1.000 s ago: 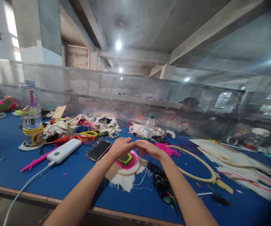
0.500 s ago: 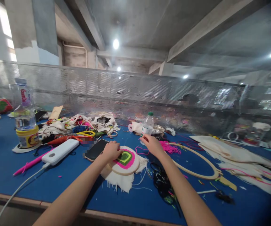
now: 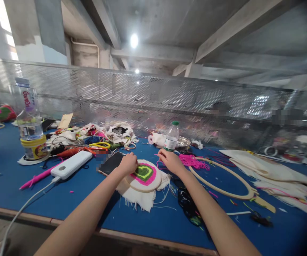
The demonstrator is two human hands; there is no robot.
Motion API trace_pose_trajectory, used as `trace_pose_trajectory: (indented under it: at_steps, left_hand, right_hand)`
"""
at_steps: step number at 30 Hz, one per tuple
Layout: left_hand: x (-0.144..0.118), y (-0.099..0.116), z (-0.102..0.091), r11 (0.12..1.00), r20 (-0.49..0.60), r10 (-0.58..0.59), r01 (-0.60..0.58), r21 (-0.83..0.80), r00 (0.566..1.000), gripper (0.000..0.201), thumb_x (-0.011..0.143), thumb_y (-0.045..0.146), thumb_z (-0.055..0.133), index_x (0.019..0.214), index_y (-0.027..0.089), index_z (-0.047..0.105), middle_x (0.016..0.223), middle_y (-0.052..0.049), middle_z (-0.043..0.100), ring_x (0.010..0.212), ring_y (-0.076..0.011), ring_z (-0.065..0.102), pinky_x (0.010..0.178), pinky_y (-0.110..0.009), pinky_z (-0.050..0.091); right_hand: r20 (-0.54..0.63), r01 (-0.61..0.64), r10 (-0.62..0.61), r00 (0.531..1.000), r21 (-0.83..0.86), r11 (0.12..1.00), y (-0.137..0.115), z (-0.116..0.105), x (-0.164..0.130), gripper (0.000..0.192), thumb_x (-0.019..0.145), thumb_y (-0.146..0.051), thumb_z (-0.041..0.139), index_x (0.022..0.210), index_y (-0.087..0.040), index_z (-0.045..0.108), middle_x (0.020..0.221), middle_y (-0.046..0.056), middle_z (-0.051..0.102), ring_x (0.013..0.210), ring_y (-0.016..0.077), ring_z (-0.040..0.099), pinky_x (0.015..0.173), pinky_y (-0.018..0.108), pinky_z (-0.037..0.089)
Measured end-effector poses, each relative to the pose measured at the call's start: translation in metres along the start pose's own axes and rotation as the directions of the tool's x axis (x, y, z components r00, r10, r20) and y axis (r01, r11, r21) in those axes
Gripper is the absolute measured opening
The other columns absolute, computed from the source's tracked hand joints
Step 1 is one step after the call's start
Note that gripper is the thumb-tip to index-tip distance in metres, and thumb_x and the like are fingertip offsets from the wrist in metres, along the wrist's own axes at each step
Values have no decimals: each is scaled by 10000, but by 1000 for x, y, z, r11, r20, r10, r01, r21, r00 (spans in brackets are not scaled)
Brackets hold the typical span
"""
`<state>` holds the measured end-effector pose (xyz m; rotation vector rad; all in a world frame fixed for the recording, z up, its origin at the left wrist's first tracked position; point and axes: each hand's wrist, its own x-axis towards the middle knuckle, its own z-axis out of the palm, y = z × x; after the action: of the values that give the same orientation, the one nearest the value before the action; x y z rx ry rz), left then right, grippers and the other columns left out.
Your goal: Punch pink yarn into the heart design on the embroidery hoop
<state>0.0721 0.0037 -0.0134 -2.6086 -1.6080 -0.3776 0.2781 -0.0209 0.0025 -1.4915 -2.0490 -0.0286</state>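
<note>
My left hand (image 3: 128, 163) is closed on the upper left edge of a round embroidery hoop (image 3: 139, 187). White cloth with a frayed edge is stretched in it, bearing a tufted pattern (image 3: 144, 173) in green, yellow-green and pink. Right of the hoop, my right hand (image 3: 170, 160) is raised in a pinch, with a bit of pink yarn at the fingertips. Loops of that pink yarn (image 3: 193, 161) run to a loose pile just beyond the wrist. A phone (image 3: 111, 163) lies beside my left hand. What the left fingertips touch underneath is hidden.
A green-capped bottle (image 3: 171, 137) stands behind my right hand. To the right lie a larger bare hoop (image 3: 222, 188) and folded cloth (image 3: 265, 170). Black yarn (image 3: 186, 202) sits under my right forearm. At left are a white power bank (image 3: 72, 164), a pink pen-like tool (image 3: 40, 176) and a bottle on a yellow tub (image 3: 34, 147).
The view has shifted slightly, so the table things appear a little higher and farther right. My left hand looks more tightly curled at the hoop; the right hand stays pinched.
</note>
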Motion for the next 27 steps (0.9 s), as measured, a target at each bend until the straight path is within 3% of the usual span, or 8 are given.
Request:
trace_pose_trajectory:
  at_steps: [5,10,13,16,19,21,24,27]
  left_hand:
    - [2,-9,-2,979,-175,116,-83,184,978,209,825,251,407,880,118,559,1018,-131,520,993,-249,448,817,-379,340]
    - [9,-21,-14,970,-334,229,-188,152,914,134,795,277,489,815,161,553,1058,-71,518,1041,-210,400,870,-336,289]
    - [10,-26,-19,969,-365,245,-219,111,898,117,784,291,508,793,180,544,1057,-51,530,1059,-207,394,875,-329,273]
    - [8,-27,-22,983,-330,177,-152,100,927,129,807,287,465,814,179,534,957,-70,576,989,-220,456,851,-357,271]
    - [4,-23,-24,993,-206,108,-94,73,973,186,835,307,400,867,169,520,808,-68,608,823,-205,536,791,-344,304]
    - [1,-18,-26,993,-145,117,-114,28,983,260,851,363,342,893,171,513,783,-62,612,756,-192,553,725,-306,335]
    - [-3,-8,-27,980,-135,170,-182,-85,976,334,861,411,276,951,188,508,834,-52,610,747,-176,554,641,-255,357]
    - [-1,-3,-24,947,-136,232,-256,-196,963,284,841,372,349,955,195,539,854,-35,607,740,-154,542,616,-228,370]
  right_hand:
    - [-12,72,-72,997,-27,997,7,3,2,151,827,-282,404,770,-216,528,769,10,614,701,146,553,606,233,358]
    - [-30,206,-206,978,12,978,11,5,4,166,813,-298,438,757,-200,560,1112,64,537,1026,187,480,812,288,360]
    - [26,179,-180,983,39,983,7,5,3,161,820,-290,428,790,-202,559,968,52,599,887,171,539,740,272,383]
    - [31,152,-154,988,42,987,0,4,2,159,824,-287,426,797,-202,558,795,24,611,723,150,546,650,246,382]
    - [20,168,-168,986,31,985,-9,5,1,161,824,-277,431,784,-197,565,793,25,612,714,145,541,638,236,372]
    - [41,189,-190,981,10,982,-15,7,1,161,826,-264,433,787,-195,574,811,31,620,741,147,547,651,235,370]
    - [83,230,-227,970,-29,973,-24,13,1,156,827,-253,440,808,-198,584,835,32,630,770,148,554,661,233,366]
    - [110,283,-276,955,-57,957,-31,18,1,166,835,-262,431,843,-203,586,847,30,628,773,148,554,650,232,364]
